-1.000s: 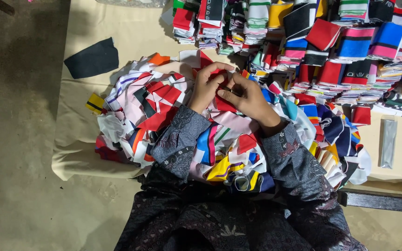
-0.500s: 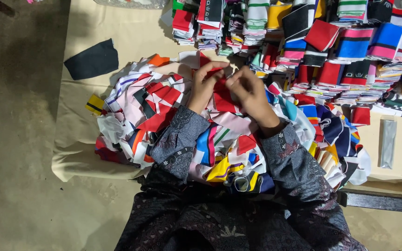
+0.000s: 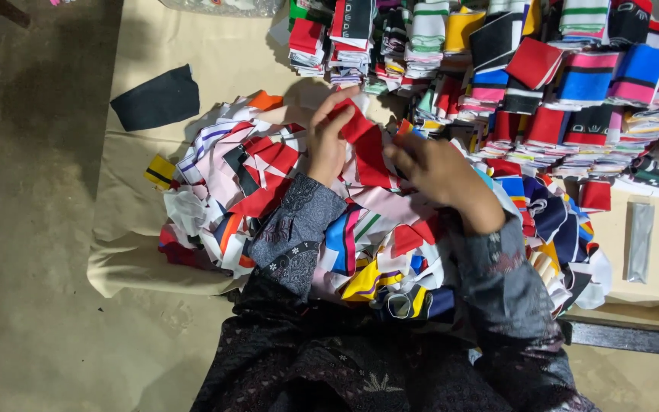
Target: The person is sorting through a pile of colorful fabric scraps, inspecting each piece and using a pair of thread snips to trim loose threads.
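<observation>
A: What takes up the most room?

B: The beige cloth sheet (image 3: 192, 46) spread on the floor (image 3: 32, 229). It fills the frame from 12 o'clock down to about 4 o'clock.

A: And on it?

B: At 1 to 2 o'clock, rows of stacked fabric pieces (image 3: 543, 84), sorted in bundles of red, blue, black, white and yellow. At the centre lies a loose heap of fabric scraps (image 3: 238, 175) in the same colours, reaching from 9 o'clock round to 4 o'clock.

A: Where is the person?

B: At 6 o'clock, in dark patterned sleeves (image 3: 299, 229), both forearms stretched over the heap.

A: What do the hands hold?

B: The left hand (image 3: 328, 145), just above centre towards 11 o'clock, is closed on a red fabric strip (image 3: 368, 149), fingers pointing up to 12 o'clock. The right hand (image 3: 436, 172), just right of centre, has its fingers curled narrow at the strip's right edge. I cannot tell whether it truly pinches the strip or only touches it.

A: So the strip sits where?

B: Between the 2 hands, raised slightly over the top of the heap, near the lower edge of the stacks.

A: Anything smaller?

B: A black fabric piece (image 3: 155, 99) lies alone at 10 o'clock, apart from the heap. A grey flat bar (image 3: 641, 240) lies at 3 o'clock on the sheet.
</observation>
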